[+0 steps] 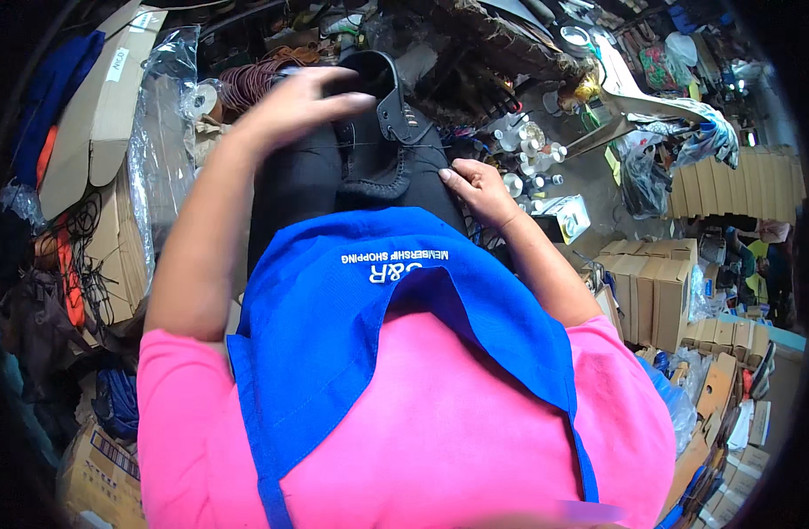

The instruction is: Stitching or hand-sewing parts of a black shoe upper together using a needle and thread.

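Note:
A black shoe (369, 176) with thick stitching round its toe rests on my thighs, toe toward me. A dark lace (415, 139) runs from the eyelets at its opening. My left hand (303, 106) is beside the upper left of the shoe, open, thumb and fingers apart and slightly blurred. To the right of the shoe, by my right thigh, my right hand (479, 189) is closed with thumb and curled fingers together. Whatever it pinches is too small or hidden to make out. A blue apron (316, 300) covers my lap.
Coils of brown cord (250, 84) and a spool (199, 100) lie beyond my left arm. Several small bottles and jars (532, 150) crowd the right side. Cardboard boxes (656, 295) are stacked farther right. Cardboard sheets (96, 97) and plastic wrap (166, 132) stand at left.

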`<state>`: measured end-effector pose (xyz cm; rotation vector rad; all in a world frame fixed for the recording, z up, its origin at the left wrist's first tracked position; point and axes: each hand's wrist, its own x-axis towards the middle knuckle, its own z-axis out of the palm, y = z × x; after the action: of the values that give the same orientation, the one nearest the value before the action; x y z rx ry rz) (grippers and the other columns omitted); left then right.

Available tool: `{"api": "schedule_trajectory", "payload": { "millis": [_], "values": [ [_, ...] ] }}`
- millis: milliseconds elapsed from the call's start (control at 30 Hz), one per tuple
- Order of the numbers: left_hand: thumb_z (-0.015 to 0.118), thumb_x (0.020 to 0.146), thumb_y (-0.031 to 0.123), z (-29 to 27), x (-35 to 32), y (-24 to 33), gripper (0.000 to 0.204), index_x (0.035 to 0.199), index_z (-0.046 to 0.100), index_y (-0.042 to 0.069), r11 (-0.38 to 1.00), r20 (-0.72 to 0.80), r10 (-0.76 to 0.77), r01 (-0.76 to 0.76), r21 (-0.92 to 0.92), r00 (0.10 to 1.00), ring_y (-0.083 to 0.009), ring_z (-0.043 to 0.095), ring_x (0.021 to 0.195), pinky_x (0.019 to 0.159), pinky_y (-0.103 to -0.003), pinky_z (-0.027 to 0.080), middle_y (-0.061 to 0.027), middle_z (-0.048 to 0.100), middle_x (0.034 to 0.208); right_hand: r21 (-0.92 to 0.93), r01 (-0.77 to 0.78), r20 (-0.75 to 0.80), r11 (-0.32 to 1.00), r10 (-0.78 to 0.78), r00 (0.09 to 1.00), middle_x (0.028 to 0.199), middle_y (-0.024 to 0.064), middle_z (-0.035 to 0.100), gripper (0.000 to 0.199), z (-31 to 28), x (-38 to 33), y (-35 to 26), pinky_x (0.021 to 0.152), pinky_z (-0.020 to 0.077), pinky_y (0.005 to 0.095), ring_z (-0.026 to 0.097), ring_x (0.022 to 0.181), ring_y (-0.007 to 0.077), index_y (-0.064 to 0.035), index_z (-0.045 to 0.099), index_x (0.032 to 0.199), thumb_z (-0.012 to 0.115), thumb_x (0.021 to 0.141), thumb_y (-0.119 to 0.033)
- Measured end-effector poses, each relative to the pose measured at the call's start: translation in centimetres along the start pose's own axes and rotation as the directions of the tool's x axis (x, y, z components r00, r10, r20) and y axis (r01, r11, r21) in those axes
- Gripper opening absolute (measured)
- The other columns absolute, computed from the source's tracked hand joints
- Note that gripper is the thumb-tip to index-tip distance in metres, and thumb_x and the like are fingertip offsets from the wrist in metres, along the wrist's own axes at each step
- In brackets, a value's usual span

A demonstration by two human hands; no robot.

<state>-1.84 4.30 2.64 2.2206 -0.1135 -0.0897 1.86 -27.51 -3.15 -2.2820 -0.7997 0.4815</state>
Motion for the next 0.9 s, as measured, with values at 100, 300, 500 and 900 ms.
{"api": "schedule_trajectory", "payload": {
  "millis": [100,300,500,900],
  "values": [
    [0.063,0.077,0.054,4.4,3.1,1.3,0.073,0.125,0.052,0.000,0.978,0.052,-0.092,0.080,0.192,0.994,-0.0305,0.042,0.125,0.104,-0.035,0.033,-0.0190,0.045,0.133,0.028,-0.091,0.057,0.995,0.089,0.994,0.071,0.0084,0.054,0.035,-0.6,-0.8,-1.0,0.064,0.0429,0.0313,0.050,0.068,0.0156,0.0018,0.059,0.086,0.059,0.088,-0.033],
    [0.068,0.083,0.014,5.2,1.5,-0.4,0.025,0.102,0.060,0.000,0.868,0.304,0.157,0.015,-0.496,0.940,-0.0046,0.053,0.086,0.081,-0.024,0.045,0.0029,0.062,0.091,0.903,-0.247,0.097,0.351,0.395,0.914,0.092,0.0038,0.058,0.044,-2.2,-2.8,0.0,0.072,0.0399,0.0248,0.052,0.084,0.0116,-0.0063,0.056,0.118,0.051,0.090,-0.040],
    [0.067,0.084,0.012,5.5,2.0,-0.9,0.023,0.102,0.062,0.000,0.899,0.341,0.053,0.105,-0.426,0.938,-0.0057,0.054,0.083,0.079,-0.025,0.046,0.0015,0.064,0.091,0.206,0.051,-0.010,0.977,-0.049,0.999,0.096,0.0047,0.061,0.033,-4.4,2.7,-4.1,0.076,0.0420,0.0256,0.055,0.090,0.0130,-0.0054,0.063,0.105,0.058,0.090,-0.035],
    [0.066,0.083,0.010,6.2,1.1,-1.2,0.019,0.099,0.063,0.000,0.873,0.233,0.145,-0.014,-0.487,0.962,-0.0050,0.053,0.082,0.078,-0.024,0.046,0.0025,0.063,0.090,-0.125,0.192,0.404,0.973,-0.126,0.906,0.065,0.0129,0.049,0.020,-3.1,3.7,-7.7,0.059,0.0413,0.0352,0.047,0.061,0.0176,0.0039,0.057,0.085,0.058,0.085,-0.017]
  ]
}}
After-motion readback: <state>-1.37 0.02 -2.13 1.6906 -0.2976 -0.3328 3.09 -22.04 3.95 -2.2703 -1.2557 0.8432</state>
